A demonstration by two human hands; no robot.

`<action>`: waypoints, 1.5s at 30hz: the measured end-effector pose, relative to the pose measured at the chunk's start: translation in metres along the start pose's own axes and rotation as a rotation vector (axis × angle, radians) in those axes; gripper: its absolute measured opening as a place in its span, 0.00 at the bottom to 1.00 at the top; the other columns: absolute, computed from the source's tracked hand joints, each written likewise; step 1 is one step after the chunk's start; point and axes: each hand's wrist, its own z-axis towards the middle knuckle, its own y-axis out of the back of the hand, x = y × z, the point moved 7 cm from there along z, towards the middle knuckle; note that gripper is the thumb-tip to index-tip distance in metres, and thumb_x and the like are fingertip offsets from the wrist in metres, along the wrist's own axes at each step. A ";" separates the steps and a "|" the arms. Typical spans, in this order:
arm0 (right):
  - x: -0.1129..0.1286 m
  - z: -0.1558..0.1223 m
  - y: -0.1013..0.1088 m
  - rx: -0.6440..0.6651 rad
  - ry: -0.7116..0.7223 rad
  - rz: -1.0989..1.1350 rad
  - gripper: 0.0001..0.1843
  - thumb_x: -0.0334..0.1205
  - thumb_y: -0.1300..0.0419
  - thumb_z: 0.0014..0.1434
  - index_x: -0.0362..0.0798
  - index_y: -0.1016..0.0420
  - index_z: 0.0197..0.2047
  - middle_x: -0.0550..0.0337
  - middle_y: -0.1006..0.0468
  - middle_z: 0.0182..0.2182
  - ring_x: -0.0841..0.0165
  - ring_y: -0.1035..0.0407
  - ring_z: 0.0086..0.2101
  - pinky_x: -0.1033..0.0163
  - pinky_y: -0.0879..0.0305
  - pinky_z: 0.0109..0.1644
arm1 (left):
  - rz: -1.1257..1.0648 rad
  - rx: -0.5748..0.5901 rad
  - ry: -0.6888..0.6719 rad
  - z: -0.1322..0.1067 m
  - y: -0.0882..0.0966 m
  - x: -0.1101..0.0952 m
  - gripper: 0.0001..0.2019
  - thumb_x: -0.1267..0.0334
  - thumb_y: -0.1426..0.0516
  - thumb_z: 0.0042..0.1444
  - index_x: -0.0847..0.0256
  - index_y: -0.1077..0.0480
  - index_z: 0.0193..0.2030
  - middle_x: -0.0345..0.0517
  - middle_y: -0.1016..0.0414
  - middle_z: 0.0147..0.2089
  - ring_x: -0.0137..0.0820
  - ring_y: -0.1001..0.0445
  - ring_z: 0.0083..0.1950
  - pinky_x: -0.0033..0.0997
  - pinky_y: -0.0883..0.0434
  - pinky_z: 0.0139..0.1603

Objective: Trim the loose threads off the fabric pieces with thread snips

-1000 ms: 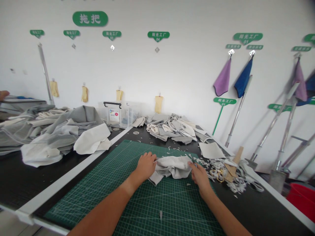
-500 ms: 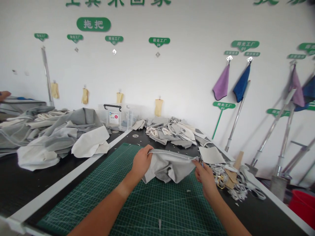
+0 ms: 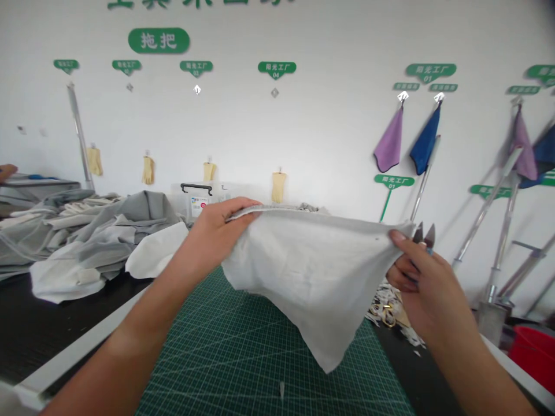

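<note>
My left hand [image 3: 214, 231] pinches one end of the hemmed top edge of a pale grey cloth [image 3: 312, 277], and my right hand [image 3: 422, 283] holds the other end. The cloth is raised and spread between them, its lower part hanging in a loose point above a green cutting mat [image 3: 260, 352]. Small metal thread snips [image 3: 422, 236] sit in my right hand, their two pointed blades sticking up behind the fingers. Part of the mat and the table behind it is hidden by the cloth.
Heaps of grey and cream fabric [image 3: 95, 231] lie on the black table at left. Behind the cloth stands a transparent plastic box [image 3: 197, 199]. Fabric scraps and brass scissors [image 3: 388, 316] lie at right. A co-worker's hand [image 3: 6, 171] shows at far left; a red bucket [image 3: 533, 352] stands at right.
Both hands have lifted the cloth from the mat and spread it wide, so it now hangs high in front of the view. The snips, low in my right hand before, now point upward.
</note>
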 end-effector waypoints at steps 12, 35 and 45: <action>-0.061 -0.001 -0.003 0.160 -0.311 -0.144 0.30 0.53 0.27 0.49 0.51 0.45 0.27 0.77 0.51 0.17 0.81 0.60 0.15 0.71 0.61 0.14 | 0.138 0.339 0.142 0.020 -0.017 0.071 0.22 0.45 0.48 0.61 0.60 0.22 0.44 0.47 0.18 0.45 0.41 0.22 0.46 0.37 0.28 0.48; -0.299 -0.002 0.062 0.285 -0.508 -0.459 0.30 0.68 0.35 0.42 0.53 0.44 0.22 0.74 0.46 0.09 0.78 0.53 0.09 0.70 0.61 0.13 | 0.126 0.613 0.080 -0.065 -0.323 0.157 0.20 0.56 0.54 0.68 0.58 0.23 0.52 0.50 0.21 0.55 0.38 0.27 0.59 0.38 0.36 0.65; -0.281 -0.008 0.055 0.284 -0.518 -0.385 0.23 0.57 0.35 0.47 0.52 0.43 0.23 0.76 0.47 0.10 0.79 0.55 0.10 0.71 0.63 0.13 | 0.281 0.433 0.068 -0.082 -0.305 0.183 0.10 0.58 0.43 0.60 0.58 0.22 0.40 0.51 0.21 0.48 0.42 0.28 0.54 0.41 0.36 0.58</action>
